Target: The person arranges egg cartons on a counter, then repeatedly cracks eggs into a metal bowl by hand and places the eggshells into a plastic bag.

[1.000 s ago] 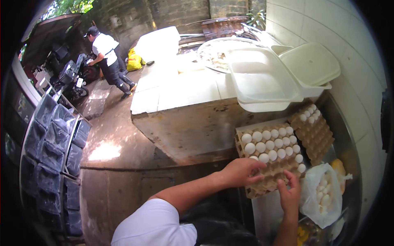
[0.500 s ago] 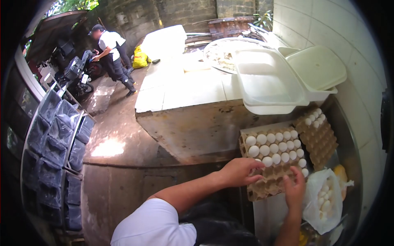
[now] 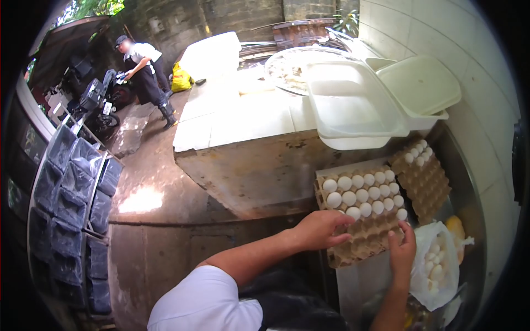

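White eggs (image 3: 361, 195) fill the far rows of a brown cardboard egg tray (image 3: 361, 251), while the near cups hold none. At the tray's left side is my left hand (image 3: 323, 229), thumb and fingers apart, fingertips beside the nearest full row. My right hand (image 3: 402, 251) is at the tray's right edge with its thumb apart from curved fingers. Those fingers are just below an egg (image 3: 402, 214) at the end of a row; whatever lies directly beneath them is hidden. Right of this hand rests a clear plastic bag (image 3: 436, 267) with eggs inside.
A second egg tray (image 3: 425, 185) holds several eggs at its far end. White plastic tubs (image 3: 353, 105) and a large round tray (image 3: 281, 71) stand on the tiled counter (image 3: 237, 124). Racked dark bins (image 3: 72, 204) line the left. A person (image 3: 146, 69) stands by a motorcycle (image 3: 96, 96).
My right hand has shifted outward to the tray's right edge, and its fingers now cover where an egg showed. My left hand stays nearly in place. The view has turned slightly right.
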The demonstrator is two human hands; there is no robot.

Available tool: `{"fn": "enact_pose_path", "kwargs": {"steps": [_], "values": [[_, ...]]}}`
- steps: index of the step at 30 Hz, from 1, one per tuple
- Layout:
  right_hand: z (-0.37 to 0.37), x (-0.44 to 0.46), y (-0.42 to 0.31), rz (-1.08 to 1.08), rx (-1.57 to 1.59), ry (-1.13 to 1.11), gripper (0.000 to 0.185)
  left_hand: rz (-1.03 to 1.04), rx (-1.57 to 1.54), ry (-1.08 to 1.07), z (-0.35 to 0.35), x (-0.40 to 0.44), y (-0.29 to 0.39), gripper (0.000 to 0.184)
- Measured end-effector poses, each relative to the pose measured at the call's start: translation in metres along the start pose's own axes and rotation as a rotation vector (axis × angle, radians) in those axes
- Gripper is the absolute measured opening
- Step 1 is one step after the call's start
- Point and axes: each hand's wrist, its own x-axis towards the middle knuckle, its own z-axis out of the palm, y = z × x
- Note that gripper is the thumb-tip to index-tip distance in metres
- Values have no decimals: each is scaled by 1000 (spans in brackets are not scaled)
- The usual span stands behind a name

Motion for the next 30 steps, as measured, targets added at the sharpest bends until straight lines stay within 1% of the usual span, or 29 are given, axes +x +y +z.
{"fn": "enact_pose_path", "kwargs": {"steps": [5,11,13,14,16,18,20,22,23,25,26,27,28,29,30], "values": [[-4,1,8,20,40,4,41,-18,-4,-23,4,3,2,38],[-3,-3,-3,60,43,-5,43,-10,0,-34,5,5,0,38],[-2,-3,-1,42,51,-7,48,-9,-7,-35,4,7,1,38],[-2,-3,-6,41,50,-11,48,-10,-14,-36,3,7,2,38],[-1,-3,-22,42,49,18,56,-22,-23,-38,1,8,5,39],[2,-5,-33,67,98,13,60,-33,-33,-44,-1,8,5,39],[3,-13,-44,95,146,10,63,13,43,-8,-5,6,5,41],[1,-27,-57,49,118,-130,68,31,23,24,-12,1,4,41],[-4,-36,-64,51,111,-134,68,49,3,64,-16,-4,5,41],[-13,-54,-76,167,119,-505,70,28,-20,89,-28,-18,7,41],[-16,-60,-83,162,111,-512,70,11,-36,109,-35,-27,9,41],[-18,-67,-90,177,-6,-732,71,-43,-9,97,-39,-38,7,41],[-20,-76,-95,194,-126,-951,72,-47,-14,104,-41,-51,7,41],[-17,-89,-92,195,-133,-958,72,-81,21,98,-43,-66,8,42],[-8,-104,-81,171,-238,-1091,71,-115,57,91,-42,-83,10,43]]}}
